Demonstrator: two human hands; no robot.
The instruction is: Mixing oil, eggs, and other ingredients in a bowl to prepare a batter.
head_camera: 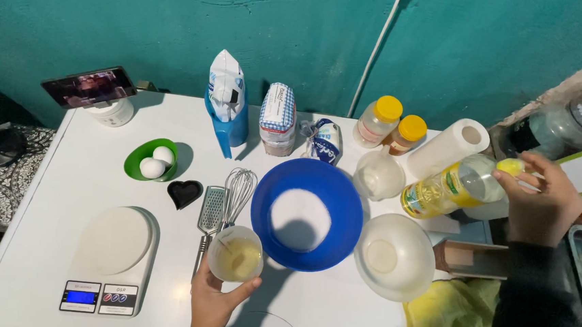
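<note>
My left hand (215, 304) grips a clear plastic cup (235, 253) holding some yellow oil, just left of a blue bowl (311, 185) with white powder in it. My right hand (541, 201) holds a tilted oil bottle (450, 188) by its yellow-capped neck, off to the right above the table edge. A clear bowl (394, 257) with a little liquid stands between the blue bowl and my right arm.
A whisk (238, 190), a grater (210, 214) and a black heart-shaped dish (184, 193) lie left of the blue bowl. A kitchen scale (112, 253) sits front left, a green bowl with two eggs (151, 160) behind it. Bags, two yellow-lidded jars and a paper towel roll (449, 148) line the back.
</note>
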